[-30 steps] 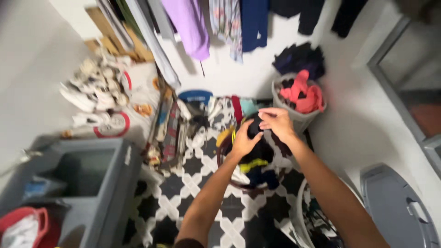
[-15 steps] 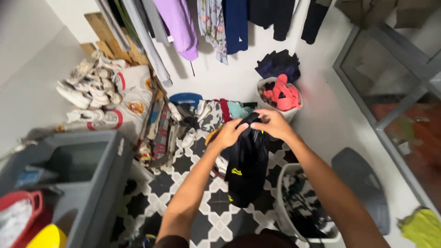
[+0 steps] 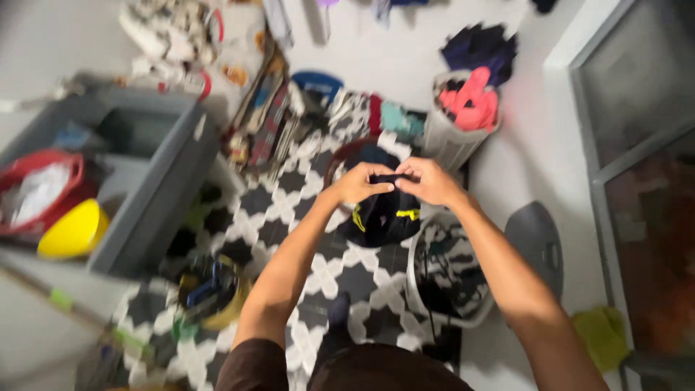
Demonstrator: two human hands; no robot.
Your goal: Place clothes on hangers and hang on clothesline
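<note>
Garment [image 3: 384,217] now bunched up, soft black w/ yellow; both hands [image 3: 362,182] [image 3: 431,181] gripping.

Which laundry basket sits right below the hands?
The white basket holding black-and-white patterned cloth, directly under the right hand. The other basket, with pink items, stands farther off by the wall.

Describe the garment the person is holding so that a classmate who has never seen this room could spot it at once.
Start at the black-and-white tiled floor; above it both hands, left hand and right hand, meet. The black garment hangs from them. Its yellow markings set it apart from the patterned laundry in the white basket beside it.
</note>
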